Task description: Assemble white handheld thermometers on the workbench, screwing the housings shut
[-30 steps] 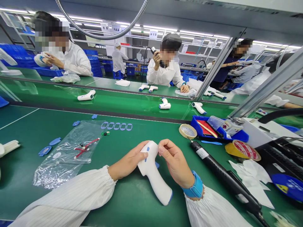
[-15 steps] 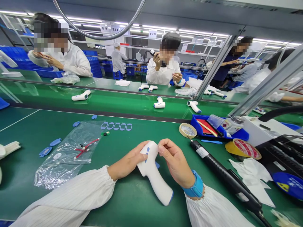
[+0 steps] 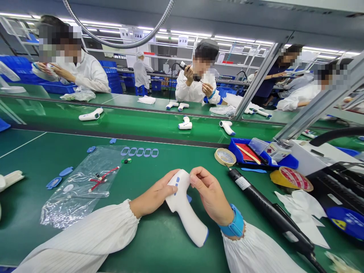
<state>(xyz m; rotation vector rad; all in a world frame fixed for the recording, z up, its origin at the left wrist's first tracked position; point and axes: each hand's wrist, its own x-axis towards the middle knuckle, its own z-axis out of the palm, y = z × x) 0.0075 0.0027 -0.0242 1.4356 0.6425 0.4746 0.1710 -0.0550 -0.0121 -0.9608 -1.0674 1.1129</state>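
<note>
- Gripping the white handheld device (image 3: pixel 184 212) by its head, the left hand (image 3: pixel 155 195) lays its thumb against the blue buttons (image 3: pixel 176 185).
- The right hand (image 3: pixel 212 195) draws thumb and forefinger together at the head's right edge; whether they pinch anything cannot be told.
- The handle slants down between both sleeves, short of the blue wrist strap (image 3: pixel 233 223), over green tabletop (image 3: pixel 153 235).
- Leftward, tabletop spreads to a plastic bag (image 3: pixel 76 193).
- Rightward, a black screwdriver (image 3: pixel 265 204) bounds the space, well apart from the hand.
- A blue tray (image 3: pixel 292 163) sits at the far edge, before the green belt (image 3: pixel 142 124).
</note>
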